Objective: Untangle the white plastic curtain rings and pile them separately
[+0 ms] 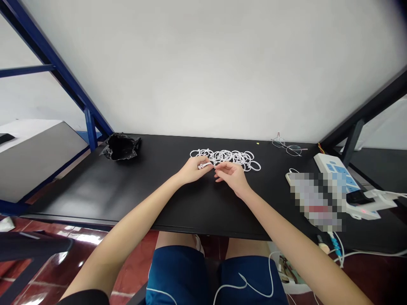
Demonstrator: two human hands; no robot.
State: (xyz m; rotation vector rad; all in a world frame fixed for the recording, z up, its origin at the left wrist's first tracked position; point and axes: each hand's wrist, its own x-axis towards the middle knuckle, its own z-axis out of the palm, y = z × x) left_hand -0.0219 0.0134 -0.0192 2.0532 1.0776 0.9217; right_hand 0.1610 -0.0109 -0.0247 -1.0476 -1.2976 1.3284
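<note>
A pile of several white rings (233,157) lies on the black table (133,190), just beyond both hands. My left hand (193,168) is curled, and its fingers pinch one white ring (205,165) at the near left edge of the pile. My right hand (230,173) is close beside it, thumb and fingers pinched together at the same ring's right end. Both hands hover just above the tabletop in front of the pile.
A crumpled black bag (121,146) sits at the table's back left. Eyeglasses (288,146) lie at the back right. A power strip (345,180) with cables and a blurred patch occupy the right side. Blue shelf struts (90,127) rise at the left.
</note>
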